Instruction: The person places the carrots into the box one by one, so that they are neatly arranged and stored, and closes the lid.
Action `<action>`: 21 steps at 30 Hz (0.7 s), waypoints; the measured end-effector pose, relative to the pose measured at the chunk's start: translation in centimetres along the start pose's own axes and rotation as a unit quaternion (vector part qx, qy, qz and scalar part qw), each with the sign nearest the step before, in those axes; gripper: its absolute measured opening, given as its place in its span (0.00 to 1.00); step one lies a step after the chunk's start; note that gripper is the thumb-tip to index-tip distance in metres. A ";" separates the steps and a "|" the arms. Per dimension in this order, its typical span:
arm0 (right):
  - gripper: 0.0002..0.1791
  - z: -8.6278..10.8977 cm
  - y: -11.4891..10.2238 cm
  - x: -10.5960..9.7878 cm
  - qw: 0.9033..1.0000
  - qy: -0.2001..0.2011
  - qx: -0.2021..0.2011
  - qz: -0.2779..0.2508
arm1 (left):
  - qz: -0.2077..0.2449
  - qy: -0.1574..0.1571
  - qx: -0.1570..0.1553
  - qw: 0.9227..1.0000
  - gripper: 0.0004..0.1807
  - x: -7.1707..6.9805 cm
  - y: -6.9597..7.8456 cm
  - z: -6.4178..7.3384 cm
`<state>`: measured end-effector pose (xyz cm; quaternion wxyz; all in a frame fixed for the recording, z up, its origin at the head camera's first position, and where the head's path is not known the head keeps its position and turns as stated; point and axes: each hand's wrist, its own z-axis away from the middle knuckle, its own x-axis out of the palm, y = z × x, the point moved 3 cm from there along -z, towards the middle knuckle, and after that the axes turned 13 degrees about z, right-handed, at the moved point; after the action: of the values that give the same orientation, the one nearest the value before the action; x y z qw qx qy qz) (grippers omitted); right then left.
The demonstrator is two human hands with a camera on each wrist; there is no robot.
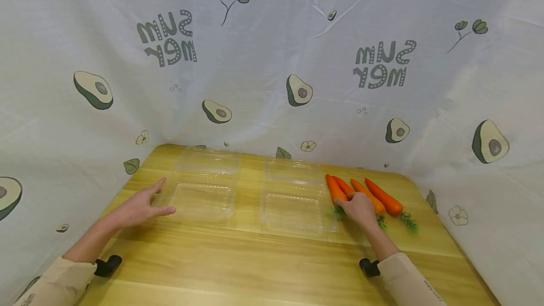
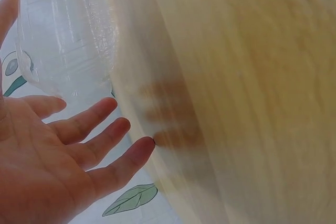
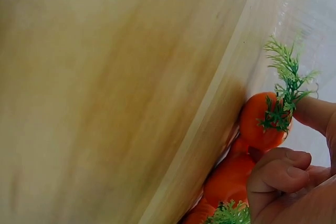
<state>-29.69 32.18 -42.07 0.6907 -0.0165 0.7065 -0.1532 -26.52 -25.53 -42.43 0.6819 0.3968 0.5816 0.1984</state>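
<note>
The leftmost carrot [image 1: 334,189] lies on the table [image 1: 229,263], three o'clock of the right clear container [image 1: 293,209], and the right hand [image 1: 360,209] has it pinched! Pick-up looks underway; a steady lift seems called for. Left hand [image 1: 138,209]: grip wide, nine o'clock of the left container [image 1: 204,202].

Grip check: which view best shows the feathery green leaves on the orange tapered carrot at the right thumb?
Right wrist: the feathery green leaves appear large, close-up. Head shows them small beside the right hand; left wrist, none.
</note>
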 end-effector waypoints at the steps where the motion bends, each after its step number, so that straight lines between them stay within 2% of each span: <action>1: 0.27 0.0 0.0 0.0 1.000 0.001 0.002 0.000 | 0.000 0.000 0.001 1.000 0.57 0.0 0.0 0.0; 9: 0.22 0.3 -0.2 0.0 1.000 0.002 -0.004 0.006 | 0.002 -0.003 0.000 1.000 0.57 -0.1 -0.1 0.0; 21: 0.27 -0.2 0.2 0.2 1.000 0.006 -0.006 -0.003 | 0.007 -0.007 -0.003 1.000 0.57 -0.1 -0.1 0.1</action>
<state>-29.83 32.32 -42.34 0.6862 -0.0217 0.7113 -0.1509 -26.48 -25.65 -42.44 0.6861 0.4000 0.5730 0.2023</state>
